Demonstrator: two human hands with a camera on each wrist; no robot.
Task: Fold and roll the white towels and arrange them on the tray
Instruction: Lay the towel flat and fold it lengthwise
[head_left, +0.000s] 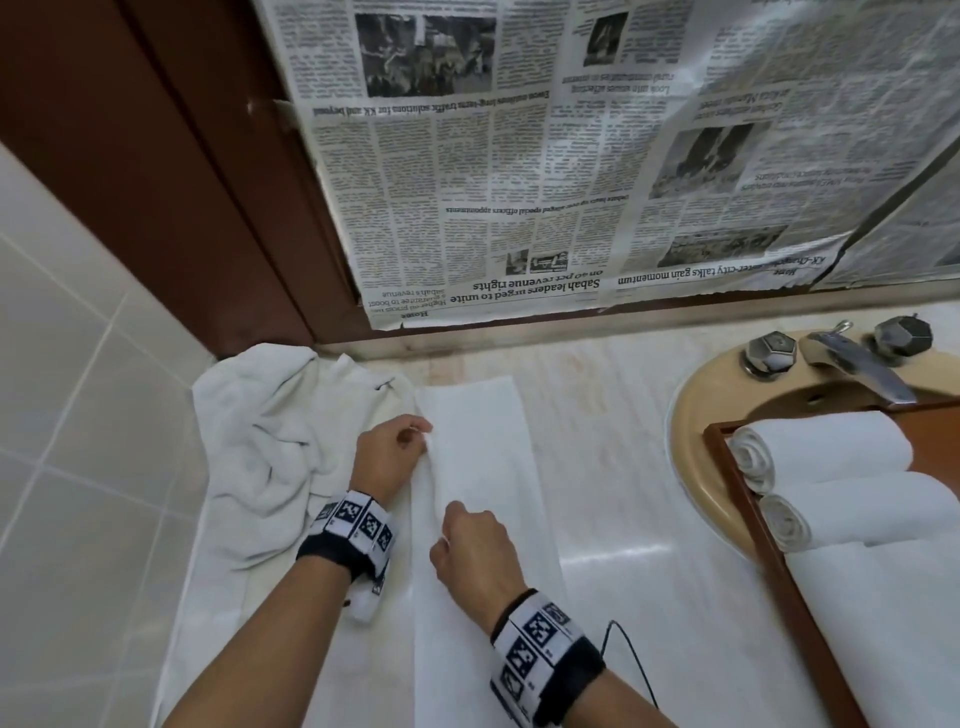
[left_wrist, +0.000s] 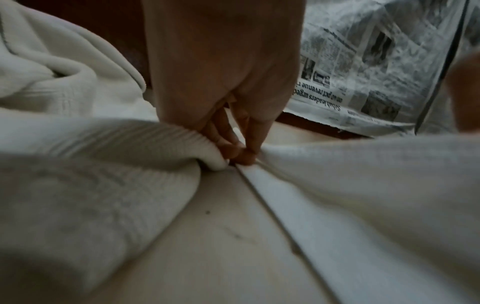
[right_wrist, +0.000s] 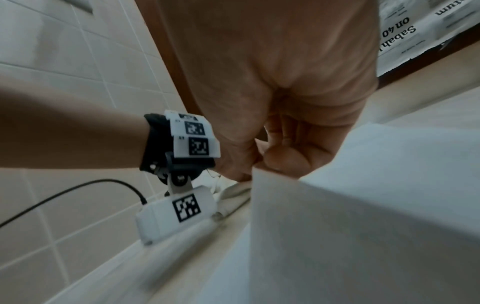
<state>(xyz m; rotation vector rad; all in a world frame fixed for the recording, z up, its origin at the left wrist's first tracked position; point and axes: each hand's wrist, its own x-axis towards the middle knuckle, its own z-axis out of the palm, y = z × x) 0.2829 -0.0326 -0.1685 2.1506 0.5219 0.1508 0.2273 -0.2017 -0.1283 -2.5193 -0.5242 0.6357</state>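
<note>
A white towel (head_left: 483, 467) lies folded into a long strip on the counter, running away from me. My left hand (head_left: 395, 452) pinches its left edge (left_wrist: 233, 156) further back. Nearer me, my right hand (head_left: 475, 551) pinches the same edge (right_wrist: 262, 172) and lifts it slightly. Crumpled white towels (head_left: 270, 441) lie heaped at the back left. At the right a wooden tray (head_left: 748, 499) rests over the sink and holds two rolled white towels (head_left: 831, 447), (head_left: 862, 514), with a further white towel (head_left: 883, 623) nearer me.
A beige sink (head_left: 691, 431) with a chrome tap (head_left: 862, 364) and two knobs sits at the back right. Newspaper (head_left: 571, 156) covers the wall behind the counter. A tiled wall (head_left: 62, 415) borders the left. A black cable (head_left: 634, 660) trails from my right wrist.
</note>
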